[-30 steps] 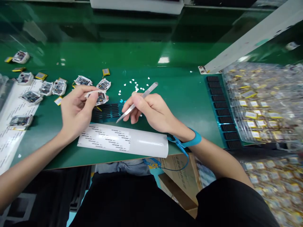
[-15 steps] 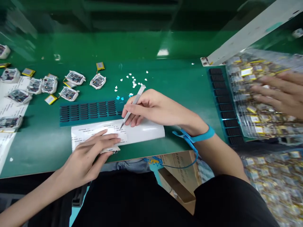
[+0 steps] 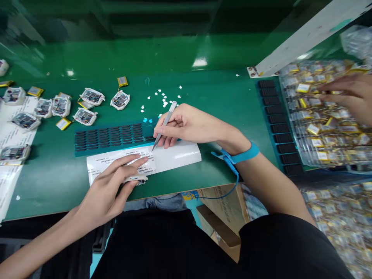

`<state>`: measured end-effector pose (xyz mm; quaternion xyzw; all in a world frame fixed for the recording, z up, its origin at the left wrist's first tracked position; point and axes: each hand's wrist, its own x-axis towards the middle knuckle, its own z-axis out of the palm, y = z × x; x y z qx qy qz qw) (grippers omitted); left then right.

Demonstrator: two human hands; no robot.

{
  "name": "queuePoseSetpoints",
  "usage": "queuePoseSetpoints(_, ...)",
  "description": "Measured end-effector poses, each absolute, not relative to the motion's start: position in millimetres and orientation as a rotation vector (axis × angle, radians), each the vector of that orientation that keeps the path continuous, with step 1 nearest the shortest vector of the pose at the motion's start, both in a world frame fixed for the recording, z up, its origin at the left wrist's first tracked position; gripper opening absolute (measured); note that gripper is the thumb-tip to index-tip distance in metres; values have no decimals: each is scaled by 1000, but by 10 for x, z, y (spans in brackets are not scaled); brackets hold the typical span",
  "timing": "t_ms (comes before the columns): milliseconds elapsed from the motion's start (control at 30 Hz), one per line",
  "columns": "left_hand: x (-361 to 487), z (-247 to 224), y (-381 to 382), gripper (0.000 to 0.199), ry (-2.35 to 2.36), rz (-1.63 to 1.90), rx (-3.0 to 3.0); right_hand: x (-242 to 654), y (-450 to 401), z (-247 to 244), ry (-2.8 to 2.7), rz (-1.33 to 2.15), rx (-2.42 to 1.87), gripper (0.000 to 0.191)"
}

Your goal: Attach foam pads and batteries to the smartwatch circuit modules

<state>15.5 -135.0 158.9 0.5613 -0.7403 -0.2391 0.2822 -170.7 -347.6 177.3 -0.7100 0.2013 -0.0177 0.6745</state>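
My left hand holds a small white device housing between thumb and palm side. Its index and middle fingers rest on a white sheet of printed labels. In a pinch, my right hand grips metal tweezers, their tip down at the sheet's printed labels beside the left fingertips. Whether a label is lifted at the tip is too small to tell. Just beyond the sheet lies a blue backing with rows of black pads. A blue wrist strap circles my right wrist.
Open white housings with circuit boards and yellow batteries lie at left. White scraps dot the green table. At right, a co-worker's hand is over a clear tray of batteries, beside black pad stacks.
The tweezers' tip has shifted slightly right and away from me along the sheet. My left fingers have moved a little. The co-worker's hand has curled over the batteries.
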Motion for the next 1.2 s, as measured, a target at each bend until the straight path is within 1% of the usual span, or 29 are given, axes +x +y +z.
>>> queuePoseSetpoints(133,133,1568,-1374,21,-2039,-607,1562,-1687,-3444,1742,456,-8,-1575,34)
queuePoseSetpoints(533,106,1563,-1382,21,-2060,-570,1563,-1617,-3437,1661,491,-10,-1398,32)
queuePoseSetpoints(667,117,1541,-1388,21,-2059,-571,1574,-1621,-3452,1689,500,-12,-1369,36)
queuePoseSetpoints(833,119,1576,-1321,24,-2039,-528,1493,-1631,-3434,1765,510,-270,-1351,38)
queuePoseSetpoints(967,43,1744,-1420,24,-1740,-478,1427,-1637,-3371,1797,421,-523,-1299,32)
queuePoseSetpoints(1033,0,1841,-1604,17,-1510,-585,1524,-1646,-3351,1799,399,-622,-1299,30)
queuePoseSetpoints(1100,-23,1909,-1831,11,-1321,-842,1546,-1657,-3342,1797,402,-685,-1326,28)
queuePoseSetpoints(1200,-20,1932,-2093,19,-1230,-1169,1410,-1678,-3330,1799,439,-697,-1421,30)
